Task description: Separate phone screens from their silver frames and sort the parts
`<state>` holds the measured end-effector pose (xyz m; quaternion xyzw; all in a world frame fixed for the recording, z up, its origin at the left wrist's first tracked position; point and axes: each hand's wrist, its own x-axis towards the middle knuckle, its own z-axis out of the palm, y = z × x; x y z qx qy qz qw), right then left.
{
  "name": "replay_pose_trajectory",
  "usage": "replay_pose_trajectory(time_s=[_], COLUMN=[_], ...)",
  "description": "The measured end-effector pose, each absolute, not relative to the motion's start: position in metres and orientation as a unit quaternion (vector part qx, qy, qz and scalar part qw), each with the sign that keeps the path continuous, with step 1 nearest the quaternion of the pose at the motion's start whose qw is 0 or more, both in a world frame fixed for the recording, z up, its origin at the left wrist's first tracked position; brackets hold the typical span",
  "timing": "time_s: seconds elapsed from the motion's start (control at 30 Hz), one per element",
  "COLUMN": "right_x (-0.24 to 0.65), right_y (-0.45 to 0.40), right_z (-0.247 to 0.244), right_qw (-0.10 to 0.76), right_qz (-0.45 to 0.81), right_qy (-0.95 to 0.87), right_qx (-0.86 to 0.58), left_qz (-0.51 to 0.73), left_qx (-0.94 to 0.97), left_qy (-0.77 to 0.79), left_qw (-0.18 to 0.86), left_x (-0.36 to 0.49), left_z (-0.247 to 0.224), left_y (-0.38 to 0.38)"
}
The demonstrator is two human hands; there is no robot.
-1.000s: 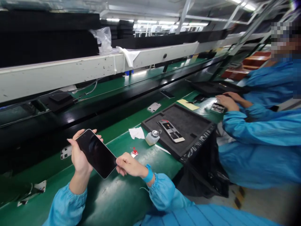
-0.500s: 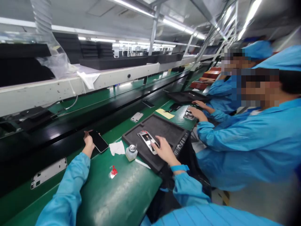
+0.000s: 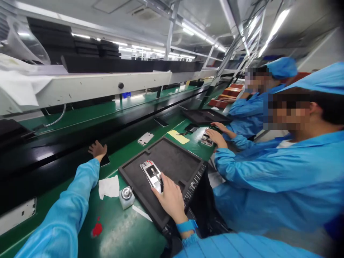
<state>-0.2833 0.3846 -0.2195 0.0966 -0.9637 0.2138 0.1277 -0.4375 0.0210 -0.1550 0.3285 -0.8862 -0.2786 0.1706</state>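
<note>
My left hand (image 3: 98, 149) is raised over the belt with its fingers spread and nothing in it. Just below it, a dark phone (image 3: 105, 160) lies at the belt's edge, partly hidden by the wrist and sleeve. My right hand (image 3: 172, 197) holds the lower end of an opened phone body (image 3: 152, 175), thumb on one side and fingers on the other. That phone body rests on a black foam tray (image 3: 176, 154). A white cloth (image 3: 109, 187) and a small bottle with a metal top (image 3: 127, 197) stand left of the tray.
Red scrap (image 3: 97, 229) lies on the green table (image 3: 129, 238). A white phone frame (image 3: 18, 216) is at the left, another plate (image 3: 145, 138) behind the tray, beside yellow paper (image 3: 178, 136). Two people in blue sit at the right. A white shelf beam (image 3: 102, 87) crosses above.
My left hand has let go of the dark phone and opened above it. The view has shifted, bringing the tray lower and further left. My right hand is still at the phone body.
</note>
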Motion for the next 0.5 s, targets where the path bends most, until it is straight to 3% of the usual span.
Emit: replay_pose_trajectory(time_s=[0.3,0.5], right_x=[-0.284,-0.286], right_y=[0.391,0.393], right_z=[-0.223,-0.219], right_qw=[0.113,0.08], right_qz=[0.186,0.208], right_qy=[-0.968,-0.967], right_qx=[0.124,0.123], left_qz=[-0.265,-0.294], left_qx=[0.029,-0.013], left_qy=[-0.964,-0.955], left_qw=[0.004,0.021], left_x=[-0.561,-0.585], left_z=[-0.187,-0.205], left_y=[0.175,0.179])
